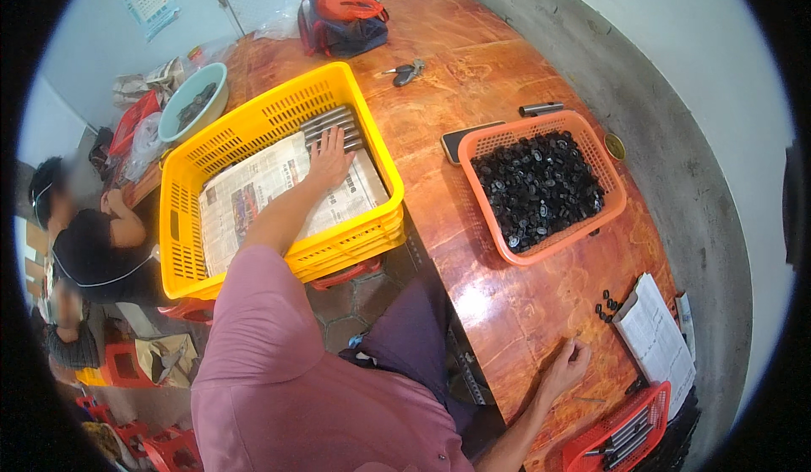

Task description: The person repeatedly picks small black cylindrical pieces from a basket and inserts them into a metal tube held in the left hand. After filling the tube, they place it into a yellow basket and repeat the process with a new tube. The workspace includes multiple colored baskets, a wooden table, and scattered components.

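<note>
My left hand (329, 159) reaches into a yellow plastic crate (177, 223). Its fingers are stretched out and lie flat on a row of grey metal tubes (325, 124) at the crate's far right corner. Newspaper (253, 193) lines the crate beneath them. Low on the right, my right hand (564, 372) rests on the wooden table with its fingers curled together; whatever is in them, if anything, is hidden. Nearest to it are several small black rings (606, 305) and a red basket (583, 451) holding metal tubes (629, 440).
An orange basket (622, 197) full of small black parts (536, 189) stands on the table (490, 303). Around it lie a phone (452, 144), dark tubes (541, 109), pliers (409, 72) and papers (655, 337). A bag (342, 20) and basin (221, 92) stand farther back. Another person (101, 244) sits at left.
</note>
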`<state>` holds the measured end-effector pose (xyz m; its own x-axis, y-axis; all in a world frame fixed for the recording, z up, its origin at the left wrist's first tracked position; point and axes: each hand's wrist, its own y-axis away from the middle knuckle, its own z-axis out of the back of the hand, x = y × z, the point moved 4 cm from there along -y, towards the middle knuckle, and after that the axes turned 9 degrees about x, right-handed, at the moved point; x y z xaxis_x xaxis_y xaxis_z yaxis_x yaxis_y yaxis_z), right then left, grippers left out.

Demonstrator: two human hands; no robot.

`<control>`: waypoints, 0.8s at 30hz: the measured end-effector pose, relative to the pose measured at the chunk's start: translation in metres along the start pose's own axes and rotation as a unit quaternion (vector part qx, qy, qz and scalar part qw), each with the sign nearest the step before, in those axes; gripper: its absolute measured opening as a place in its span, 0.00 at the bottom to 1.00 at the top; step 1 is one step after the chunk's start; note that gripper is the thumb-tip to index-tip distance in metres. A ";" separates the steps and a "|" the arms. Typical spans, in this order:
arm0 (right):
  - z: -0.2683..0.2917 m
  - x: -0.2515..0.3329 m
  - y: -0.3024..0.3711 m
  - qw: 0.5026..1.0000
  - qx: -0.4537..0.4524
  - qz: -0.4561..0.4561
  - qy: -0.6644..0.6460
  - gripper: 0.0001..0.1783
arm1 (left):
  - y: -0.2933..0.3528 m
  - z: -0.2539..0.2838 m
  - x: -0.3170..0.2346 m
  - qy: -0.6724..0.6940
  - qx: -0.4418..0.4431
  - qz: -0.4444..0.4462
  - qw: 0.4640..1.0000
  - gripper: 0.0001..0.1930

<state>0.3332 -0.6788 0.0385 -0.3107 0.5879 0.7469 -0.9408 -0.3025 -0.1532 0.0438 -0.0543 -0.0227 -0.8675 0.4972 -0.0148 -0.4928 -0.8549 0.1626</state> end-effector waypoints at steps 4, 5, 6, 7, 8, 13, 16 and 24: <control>0.001 0.011 0.003 1.000 -0.012 0.019 -0.005 0.08 | -0.004 -0.002 -0.001 -0.007 -0.004 0.004 1.000 0.39; 0.001 0.012 0.003 0.999 -0.019 0.026 -0.004 0.07 | -0.004 -0.003 -0.002 0.004 -0.002 0.009 1.000 0.40; 0.000 0.012 0.004 0.999 -0.018 0.024 -0.010 0.07 | -0.007 -0.002 -0.006 0.014 0.001 0.006 1.000 0.41; -0.001 0.012 0.003 0.999 -0.018 0.022 -0.015 0.07 | -0.009 -0.004 -0.002 0.031 -0.006 0.007 0.999 0.41; 0.001 0.012 0.003 0.999 -0.022 0.016 -0.017 0.07 | -0.012 -0.008 0.002 0.049 -0.010 0.002 0.999 0.42; 0.000 0.020 0.000 0.999 -0.036 0.029 -0.011 0.08 | -0.016 -0.009 0.007 0.079 -0.046 0.004 0.996 0.44; 0.002 0.027 -0.003 0.999 -0.026 0.037 -0.023 0.08 | -0.023 -0.020 0.027 0.011 -0.057 -0.015 0.998 0.43; 0.006 0.031 -0.001 0.999 -0.030 0.020 -0.036 0.06 | -0.022 -0.013 0.014 -0.063 -0.021 -0.007 0.998 0.39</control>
<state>0.3253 -0.6648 0.0655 -0.3387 0.5200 0.7841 -0.9352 -0.2776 -0.2199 0.0416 -0.0302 -0.0391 -0.8465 0.5216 0.1070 -0.5094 -0.8518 0.1225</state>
